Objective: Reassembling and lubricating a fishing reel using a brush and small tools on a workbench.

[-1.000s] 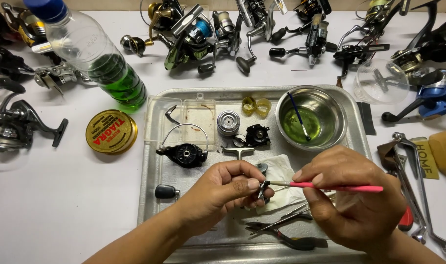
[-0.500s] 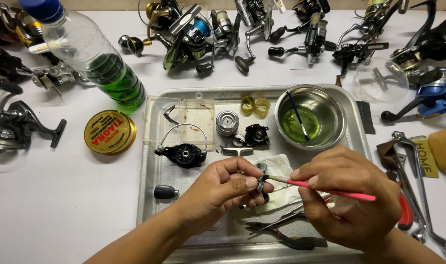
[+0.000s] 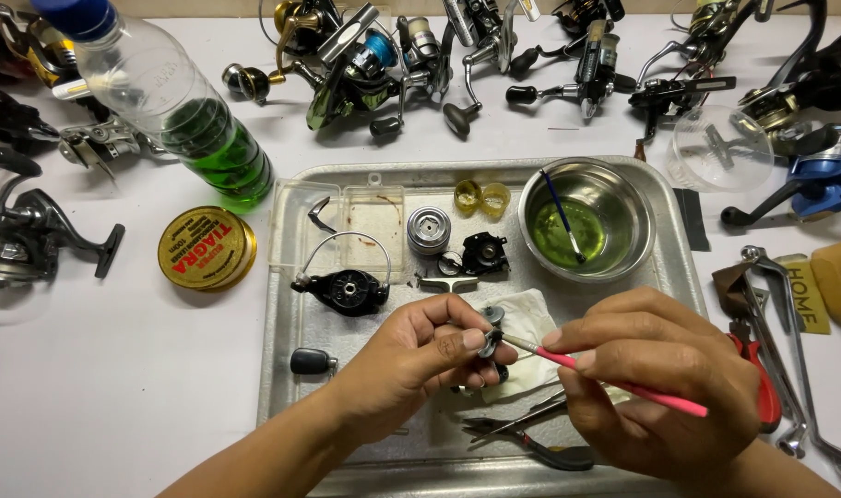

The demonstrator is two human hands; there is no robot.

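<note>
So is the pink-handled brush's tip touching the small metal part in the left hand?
Touching: head view shows the pink-handled brush tip meeting the small metal part, no gap.

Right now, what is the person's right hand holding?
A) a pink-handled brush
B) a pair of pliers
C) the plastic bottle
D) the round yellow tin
A: the right hand grips a pink-handled brush, its tip against the small metal part pinched in the left hand; the pliers lie untouched on the tray.

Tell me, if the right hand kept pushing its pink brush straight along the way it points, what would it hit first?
The right hand aims the pink brush up-left. Its tip already meets the small metal part pinched in the left hand, so probably that part.
</note>
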